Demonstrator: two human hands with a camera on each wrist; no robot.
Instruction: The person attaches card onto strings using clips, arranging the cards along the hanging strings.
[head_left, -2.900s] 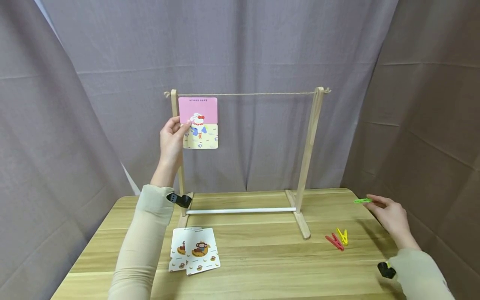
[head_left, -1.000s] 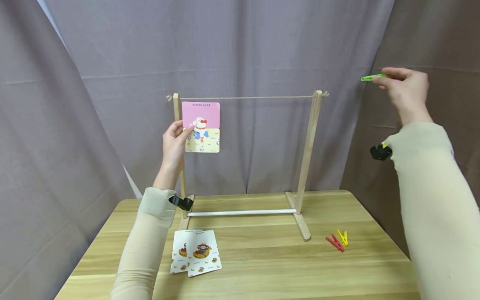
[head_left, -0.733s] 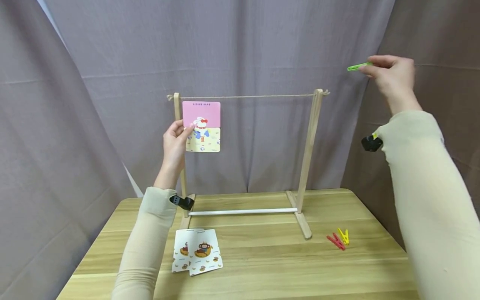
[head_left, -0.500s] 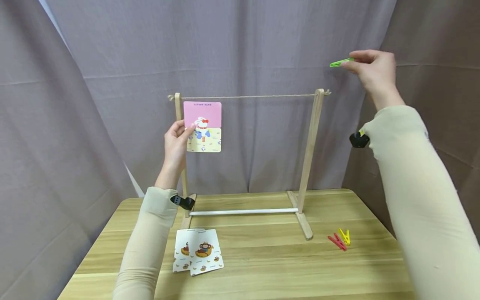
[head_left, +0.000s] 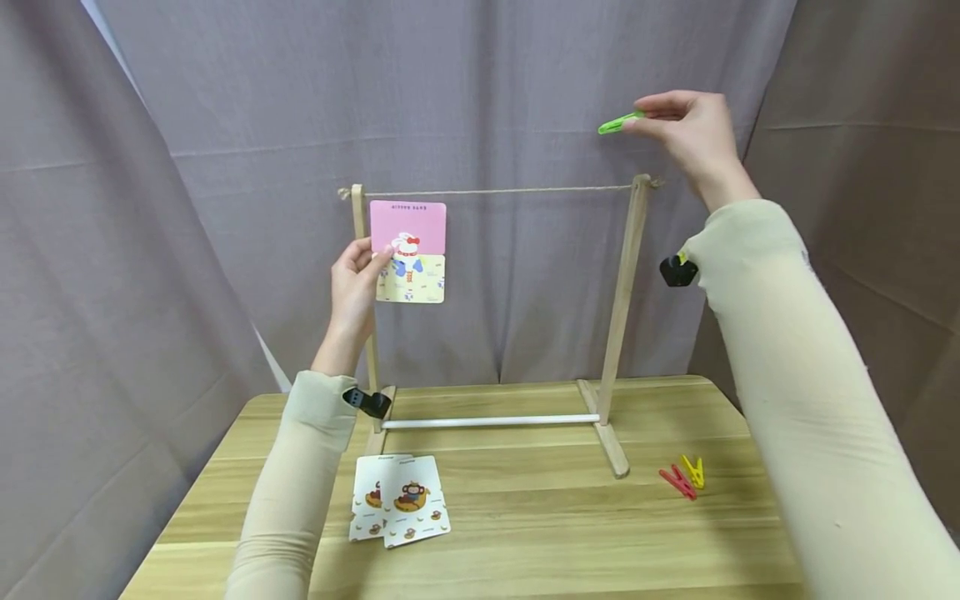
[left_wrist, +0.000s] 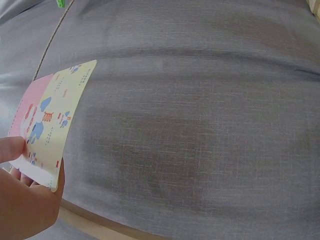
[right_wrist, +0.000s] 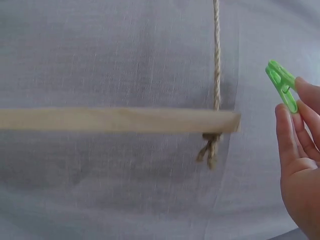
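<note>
One green peg (head_left: 619, 125); pink-yellow cartoon card (head_left: 408, 251).

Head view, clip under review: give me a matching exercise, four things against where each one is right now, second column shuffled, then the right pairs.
Things:
1. green clothespin
2. pink and yellow card
3. red clothespin
4. two monkey cards

Places:
A. flat on the table in front of the rack's left foot
B. pinched in the right hand, above the string
C. on the table right of the rack, beside the yellow clothespin
D. held up by the left hand just under the string, by the left post

Pairs: 1-B, 2-D, 3-C, 4-A
</note>
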